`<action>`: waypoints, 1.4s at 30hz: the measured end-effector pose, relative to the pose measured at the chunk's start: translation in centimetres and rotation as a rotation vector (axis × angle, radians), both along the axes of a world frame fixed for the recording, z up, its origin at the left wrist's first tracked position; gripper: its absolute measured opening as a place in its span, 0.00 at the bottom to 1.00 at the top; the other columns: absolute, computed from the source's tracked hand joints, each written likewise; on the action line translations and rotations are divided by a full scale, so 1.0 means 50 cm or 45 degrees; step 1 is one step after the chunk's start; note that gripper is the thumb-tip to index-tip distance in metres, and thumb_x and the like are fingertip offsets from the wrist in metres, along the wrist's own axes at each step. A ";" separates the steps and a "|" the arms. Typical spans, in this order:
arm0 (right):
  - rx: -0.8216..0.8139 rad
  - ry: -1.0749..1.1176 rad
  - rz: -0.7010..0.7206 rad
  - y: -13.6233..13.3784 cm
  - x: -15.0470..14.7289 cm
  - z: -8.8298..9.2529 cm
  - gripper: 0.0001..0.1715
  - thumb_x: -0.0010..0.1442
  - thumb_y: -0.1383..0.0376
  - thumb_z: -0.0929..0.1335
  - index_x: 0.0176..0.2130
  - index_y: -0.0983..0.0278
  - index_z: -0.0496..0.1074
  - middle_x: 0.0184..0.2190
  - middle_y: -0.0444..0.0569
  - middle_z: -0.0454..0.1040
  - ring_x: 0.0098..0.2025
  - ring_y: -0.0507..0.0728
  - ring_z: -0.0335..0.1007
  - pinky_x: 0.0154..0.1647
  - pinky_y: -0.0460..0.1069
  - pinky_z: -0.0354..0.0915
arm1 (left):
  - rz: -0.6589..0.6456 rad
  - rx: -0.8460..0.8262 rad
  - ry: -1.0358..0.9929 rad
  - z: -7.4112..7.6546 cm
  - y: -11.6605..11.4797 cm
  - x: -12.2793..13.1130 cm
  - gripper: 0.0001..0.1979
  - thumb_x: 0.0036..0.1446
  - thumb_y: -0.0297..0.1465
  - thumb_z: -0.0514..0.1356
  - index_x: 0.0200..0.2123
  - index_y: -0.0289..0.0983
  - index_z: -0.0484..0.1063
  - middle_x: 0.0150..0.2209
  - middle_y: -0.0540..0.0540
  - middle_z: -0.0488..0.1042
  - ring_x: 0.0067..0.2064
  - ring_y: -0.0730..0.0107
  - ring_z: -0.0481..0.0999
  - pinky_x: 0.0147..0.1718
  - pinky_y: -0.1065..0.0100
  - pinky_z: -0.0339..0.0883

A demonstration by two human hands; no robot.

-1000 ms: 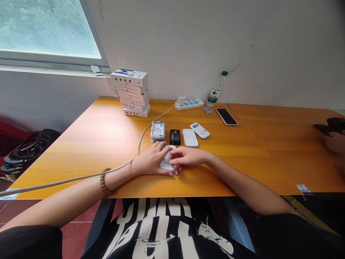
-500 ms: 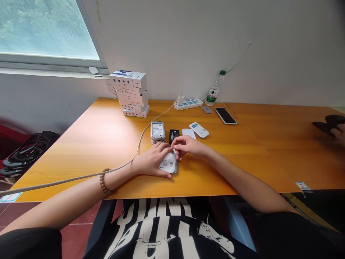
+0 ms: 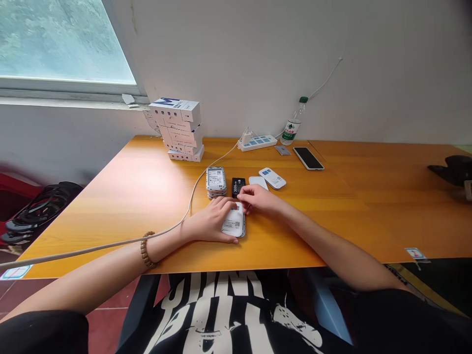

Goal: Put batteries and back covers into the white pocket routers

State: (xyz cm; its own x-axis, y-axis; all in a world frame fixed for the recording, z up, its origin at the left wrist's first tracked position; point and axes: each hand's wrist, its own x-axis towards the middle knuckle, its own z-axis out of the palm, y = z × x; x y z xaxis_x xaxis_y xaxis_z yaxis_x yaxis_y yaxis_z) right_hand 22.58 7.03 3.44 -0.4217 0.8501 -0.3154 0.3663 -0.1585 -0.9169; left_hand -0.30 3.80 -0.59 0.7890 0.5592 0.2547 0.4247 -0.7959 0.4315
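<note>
A white pocket Wi-Fi device [image 3: 233,225] with a rounded back cover and a printed QR label lies on the table before me. My left hand [image 3: 212,220] grips it from the left, fingers across its top edge and thumb along the near side. At its upper right corner, the fingers of my right hand [image 3: 254,198] are pinched together; whatever is between them is hidden. Just beyond my fingers lies a black battery [image 3: 238,186] marked 3000. Left of it stands a stack of opened devices [image 3: 216,181]. Two white covers [image 3: 272,178] rest behind my right hand.
A white cable [image 3: 190,204] runs across my left forearm to a power strip [image 3: 258,142]. White boxes [image 3: 177,129] are stacked at the back left. A water bottle [image 3: 292,129] and a phone [image 3: 308,158] stand and lie at the back. A black object [image 3: 452,170] is far right.
The device and my left hand have shifted slightly right. My right fingers stay pinched at its upper corner. At the far right, another person's hand has moved off the black object.
</note>
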 end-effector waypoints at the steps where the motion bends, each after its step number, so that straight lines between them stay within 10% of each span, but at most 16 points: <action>1: 0.059 -0.144 0.003 -0.001 0.001 0.001 0.18 0.69 0.62 0.70 0.28 0.62 0.65 0.19 0.42 0.72 0.20 0.52 0.73 0.22 0.45 0.70 | 0.011 0.001 -0.003 0.000 0.000 -0.001 0.43 0.51 0.55 0.73 0.59 0.37 0.62 0.63 0.30 0.68 0.64 0.38 0.68 0.63 0.42 0.66; 5: 0.089 -0.451 0.060 -0.005 0.005 -0.003 0.17 0.69 0.54 0.72 0.35 0.60 0.64 0.20 0.41 0.73 0.17 0.53 0.71 0.16 0.45 0.64 | 0.058 0.038 -0.039 0.001 0.000 -0.010 0.40 0.47 0.48 0.75 0.56 0.38 0.62 0.63 0.31 0.67 0.63 0.38 0.68 0.61 0.41 0.67; 20: -0.022 0.082 0.063 -0.020 -0.030 -0.059 0.20 0.67 0.49 0.71 0.37 0.61 0.68 0.14 0.37 0.69 0.12 0.49 0.60 0.11 0.43 0.53 | 0.167 0.081 -0.066 0.012 -0.008 -0.005 0.39 0.45 0.42 0.75 0.57 0.39 0.64 0.64 0.32 0.68 0.64 0.37 0.68 0.63 0.39 0.66; 42: -0.034 0.482 -0.065 -0.015 -0.035 -0.064 0.31 0.52 0.42 0.78 0.38 0.63 0.73 0.25 0.41 0.73 0.24 0.51 0.68 0.20 0.45 0.65 | 0.119 -0.079 -0.358 0.016 -0.009 -0.015 0.46 0.49 0.41 0.78 0.65 0.46 0.58 0.74 0.33 0.52 0.75 0.36 0.55 0.69 0.33 0.60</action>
State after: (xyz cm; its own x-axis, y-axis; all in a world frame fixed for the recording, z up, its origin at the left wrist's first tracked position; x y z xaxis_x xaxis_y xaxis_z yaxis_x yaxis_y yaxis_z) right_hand 20.84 6.29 0.21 -0.4698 0.8666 -0.1682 -0.0062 -0.1938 -0.9810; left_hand -1.05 3.32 0.19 0.6370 0.6473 0.4186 0.3519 -0.7274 0.5892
